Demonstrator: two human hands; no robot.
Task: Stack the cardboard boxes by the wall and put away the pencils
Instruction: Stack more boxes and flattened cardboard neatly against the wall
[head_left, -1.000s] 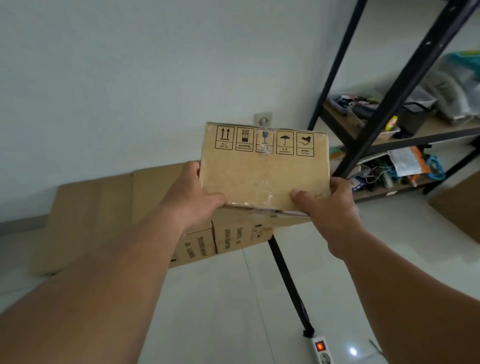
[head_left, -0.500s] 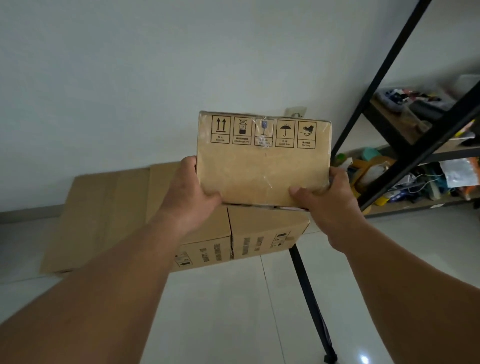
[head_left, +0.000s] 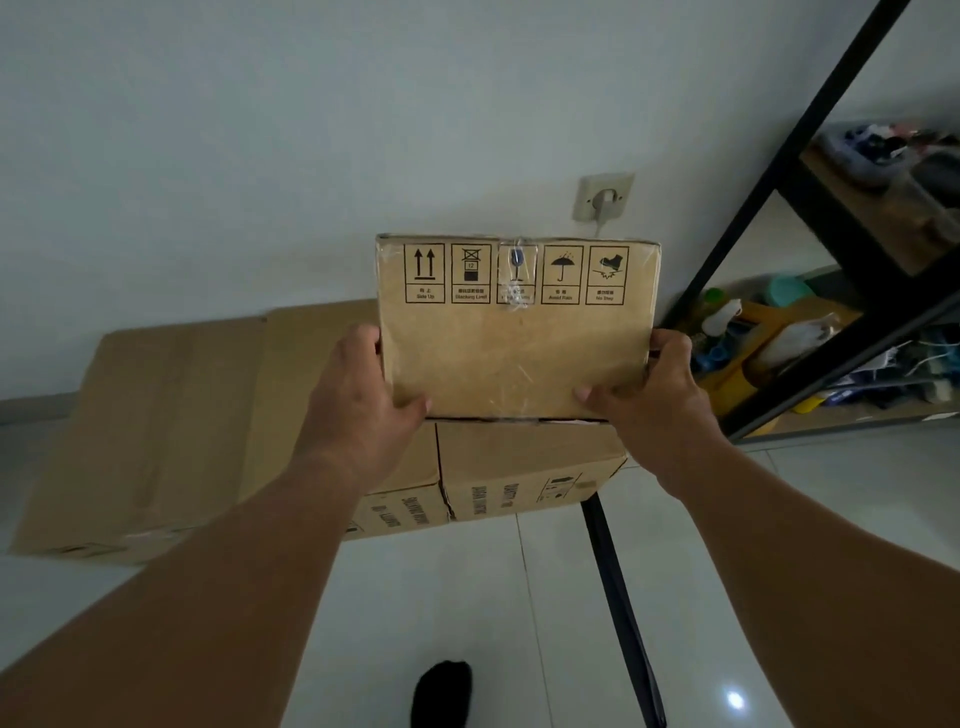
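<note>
Both hands hold one cardboard box (head_left: 514, 332) up in front of the white wall (head_left: 260, 156), its printed face toward the camera with a row of five handling symbols along the top edge. The left hand (head_left: 363, 395) grips the lower left corner – thumb pressed on the front face, the other fingers curled out of sight behind the side. The right hand (head_left: 654, 400) clamps the lower right corner in the same way, thumb on the front and fingers wrapped round the edge. The box's bottom edge lines up with the top of a pair of floor boxes (head_left: 524, 467) standing side by side by the wall; whether it rests on them or hangs just above cannot be told. A large cardboard piece (head_left: 156, 426) lies against the wall to their left. A wall socket (head_left: 602, 197) sits just above the held box, and a black shelf rack (head_left: 779, 171) stands at the right – its shelves cluttered.
</note>
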